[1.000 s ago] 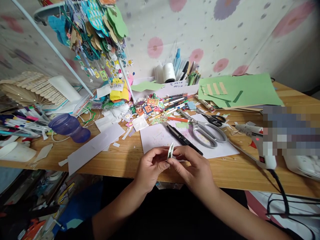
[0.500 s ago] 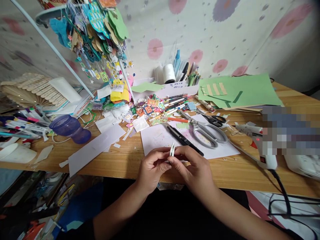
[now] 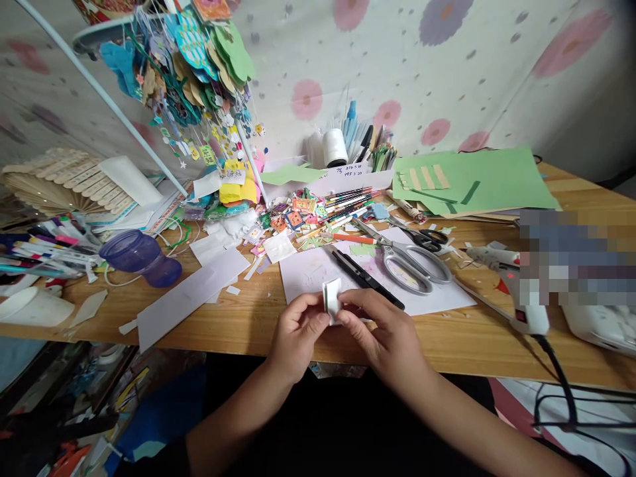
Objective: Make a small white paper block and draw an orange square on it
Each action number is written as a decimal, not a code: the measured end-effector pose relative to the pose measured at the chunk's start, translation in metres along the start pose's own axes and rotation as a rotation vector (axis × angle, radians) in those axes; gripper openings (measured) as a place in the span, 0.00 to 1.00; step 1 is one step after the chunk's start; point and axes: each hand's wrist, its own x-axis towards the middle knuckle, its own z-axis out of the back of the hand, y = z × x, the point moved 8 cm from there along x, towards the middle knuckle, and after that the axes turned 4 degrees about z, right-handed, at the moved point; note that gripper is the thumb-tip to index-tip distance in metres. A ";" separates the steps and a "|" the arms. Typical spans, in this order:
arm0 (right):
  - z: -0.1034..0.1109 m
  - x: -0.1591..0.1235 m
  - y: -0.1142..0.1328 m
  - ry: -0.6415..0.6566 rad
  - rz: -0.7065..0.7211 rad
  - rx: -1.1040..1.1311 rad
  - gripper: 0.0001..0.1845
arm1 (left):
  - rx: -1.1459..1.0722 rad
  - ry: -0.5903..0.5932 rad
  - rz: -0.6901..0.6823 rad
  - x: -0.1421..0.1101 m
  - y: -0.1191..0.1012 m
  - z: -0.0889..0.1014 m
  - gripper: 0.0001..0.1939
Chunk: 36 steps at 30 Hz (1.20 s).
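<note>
The left hand and right hand jointly pinch a small white piece between them, a black cutter lying just beyond the right hand.

A wooden table stands before a pale wall patterned with pink and purple flowers.

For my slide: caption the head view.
Left hand and right hand hold a white piece; cutter and silver scissors lie beyond.
</note>
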 end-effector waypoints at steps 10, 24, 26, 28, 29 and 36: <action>0.004 -0.001 -0.034 -0.049 -0.249 0.343 0.16 | -0.270 0.024 0.265 -0.003 0.005 -0.009 0.09; 0.000 -0.001 -0.035 -0.041 -0.357 0.479 0.11 | 0.003 -0.007 0.241 -0.005 0.005 -0.009 0.11; 0.000 -0.002 -0.034 -0.045 -0.344 0.464 0.10 | 0.038 -0.029 0.232 -0.004 0.006 -0.007 0.10; -0.001 -0.002 -0.033 -0.042 -0.336 0.450 0.10 | 0.058 -0.041 0.222 -0.004 0.007 -0.006 0.09; -0.001 -0.002 -0.033 -0.037 -0.335 0.446 0.11 | 0.065 -0.045 0.216 -0.004 0.007 -0.006 0.09; -0.006 -0.003 -0.035 0.011 -0.364 0.481 0.10 | 0.092 -0.052 0.209 -0.002 0.007 -0.004 0.09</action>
